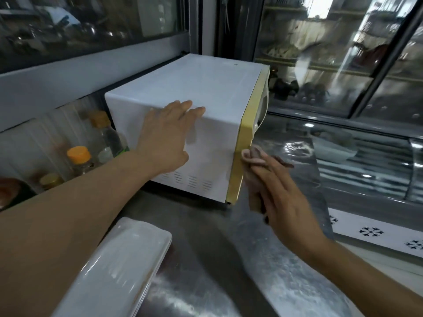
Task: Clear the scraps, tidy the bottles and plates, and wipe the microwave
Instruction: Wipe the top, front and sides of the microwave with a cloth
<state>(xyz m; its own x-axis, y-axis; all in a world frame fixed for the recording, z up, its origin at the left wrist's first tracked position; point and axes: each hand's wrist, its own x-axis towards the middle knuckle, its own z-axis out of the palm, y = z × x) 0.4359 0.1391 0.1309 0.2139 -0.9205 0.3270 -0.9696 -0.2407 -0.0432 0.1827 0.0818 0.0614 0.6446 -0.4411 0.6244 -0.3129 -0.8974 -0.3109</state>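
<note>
A white microwave (183, 88) with a yellow front frame stands on the steel counter, its side wall facing me. My left hand (167, 136) lies flat with fingers spread on its top side edge. My right hand (279, 195) grips a pinkish cloth (251, 156) and presses it against the yellow front frame near its lower half. Several bottles (79, 157) with orange and brown caps stand left of the microwave, partly hidden behind my left forearm. A stack of white rectangular plates (119, 266) sits at the near counter edge.
The steel counter (206, 259) runs under both arms. To the right is a glass-fronted display fridge (343, 65) with a white bowl (334, 149) behind its sloped glass. A window and grey sill rise behind the microwave.
</note>
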